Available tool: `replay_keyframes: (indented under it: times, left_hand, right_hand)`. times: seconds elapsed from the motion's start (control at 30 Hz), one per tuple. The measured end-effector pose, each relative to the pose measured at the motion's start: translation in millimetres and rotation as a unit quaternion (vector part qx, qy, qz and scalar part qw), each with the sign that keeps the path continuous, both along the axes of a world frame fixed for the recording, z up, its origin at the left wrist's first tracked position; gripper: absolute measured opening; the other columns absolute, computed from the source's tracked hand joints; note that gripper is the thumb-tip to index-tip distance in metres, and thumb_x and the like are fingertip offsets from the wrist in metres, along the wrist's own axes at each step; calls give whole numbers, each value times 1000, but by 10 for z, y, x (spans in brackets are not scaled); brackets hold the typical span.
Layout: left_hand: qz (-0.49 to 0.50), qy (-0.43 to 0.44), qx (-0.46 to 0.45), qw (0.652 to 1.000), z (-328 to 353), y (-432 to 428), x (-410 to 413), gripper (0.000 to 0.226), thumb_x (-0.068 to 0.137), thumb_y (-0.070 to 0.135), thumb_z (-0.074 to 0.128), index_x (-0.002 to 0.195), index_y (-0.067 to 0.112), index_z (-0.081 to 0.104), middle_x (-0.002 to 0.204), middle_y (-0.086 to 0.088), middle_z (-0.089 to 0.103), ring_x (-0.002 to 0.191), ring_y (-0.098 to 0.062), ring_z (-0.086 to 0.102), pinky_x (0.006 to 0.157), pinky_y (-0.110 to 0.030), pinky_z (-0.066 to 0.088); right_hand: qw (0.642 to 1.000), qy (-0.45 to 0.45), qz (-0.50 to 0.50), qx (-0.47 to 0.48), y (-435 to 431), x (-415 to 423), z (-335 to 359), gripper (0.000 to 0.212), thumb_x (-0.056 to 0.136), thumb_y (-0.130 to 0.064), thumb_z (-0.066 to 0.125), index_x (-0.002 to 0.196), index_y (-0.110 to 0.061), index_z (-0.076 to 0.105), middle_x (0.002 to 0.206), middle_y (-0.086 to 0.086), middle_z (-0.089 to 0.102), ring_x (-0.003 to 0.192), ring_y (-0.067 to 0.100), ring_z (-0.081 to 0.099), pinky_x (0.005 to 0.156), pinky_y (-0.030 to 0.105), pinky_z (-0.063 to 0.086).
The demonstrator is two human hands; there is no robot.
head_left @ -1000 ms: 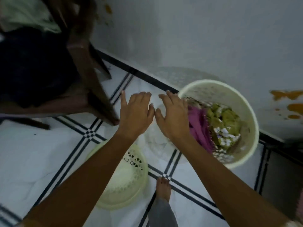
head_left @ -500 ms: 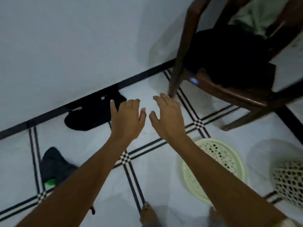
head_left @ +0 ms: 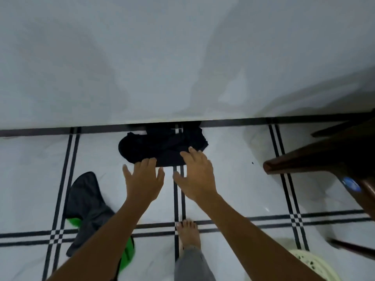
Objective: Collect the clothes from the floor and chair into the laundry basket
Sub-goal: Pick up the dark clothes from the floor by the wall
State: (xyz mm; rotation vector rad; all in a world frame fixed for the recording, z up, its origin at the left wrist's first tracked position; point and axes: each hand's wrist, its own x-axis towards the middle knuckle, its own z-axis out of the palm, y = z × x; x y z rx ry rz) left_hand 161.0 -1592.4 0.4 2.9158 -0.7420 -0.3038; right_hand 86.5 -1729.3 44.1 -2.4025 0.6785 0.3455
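A black garment (head_left: 162,145) lies crumpled on the white tiled floor against the wall's dark skirting. My left hand (head_left: 143,180) hovers open just at its near edge, fingers spread, holding nothing. My right hand (head_left: 196,175) is open too, its fingertips over the garment's near right edge. A dark grey and green garment (head_left: 87,205) lies on the floor at the lower left, partly hidden by my left forearm. The laundry basket is out of view.
A dark wooden chair (head_left: 324,159) juts in at the right edge. A pale perforated lid or basket rim (head_left: 312,262) shows at the bottom right. My bare foot (head_left: 187,232) stands on the tile lines below my hands. The white wall fills the upper half.
The view has swung left from the basket and chair to the black garment by the wall. Both open hands have come forward to its near edge.
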Motion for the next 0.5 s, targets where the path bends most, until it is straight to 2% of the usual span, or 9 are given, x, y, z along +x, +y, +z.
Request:
replay_keyframes:
  times: [0.1, 0.2, 0.37, 0.5]
  left_hand:
    - [-6, -7, 8, 1000, -494, 55, 390, 37, 84, 29, 66, 116, 10, 63, 112, -10, 69, 102, -32, 65, 100, -67, 33]
    - [17, 41, 28, 999, -911, 103, 593, 45, 83, 30, 67, 124, 11, 58, 126, -10, 62, 116, -33, 58, 105, -66, 28]
    - [34, 129, 61, 989, -1815, 96, 1074, 60, 86, 38, 57, 140, 18, 39, 148, -7, 38, 136, -31, 32, 107, -63, 23]
    - [20, 155, 70, 985, -2629, 146, 1337, 75, 82, 38, 61, 148, 28, 26, 159, -5, 18, 143, -40, 13, 107, -69, 21]
  right_hand:
    - [998, 25, 56, -23, 114, 549, -436, 71, 93, -50, 52, 152, -22, 24, 164, 3, 13, 151, 28, 6, 119, 56, 15]
    - [997, 52, 59, -24, 213, 904, -859, 77, 90, -52, 55, 153, -25, 20, 164, 4, 11, 150, 31, 5, 117, 59, 16]
    - [988, 149, 29, 15, 156, 1399, -1843, 96, 81, -60, 65, 154, -32, 9, 164, 5, -1, 148, 42, -4, 112, 67, 20]
    - [977, 211, 6, 34, 116, 1628, -2678, 107, 73, -64, 71, 152, -44, 2, 164, 7, -12, 145, 49, -14, 107, 75, 18]
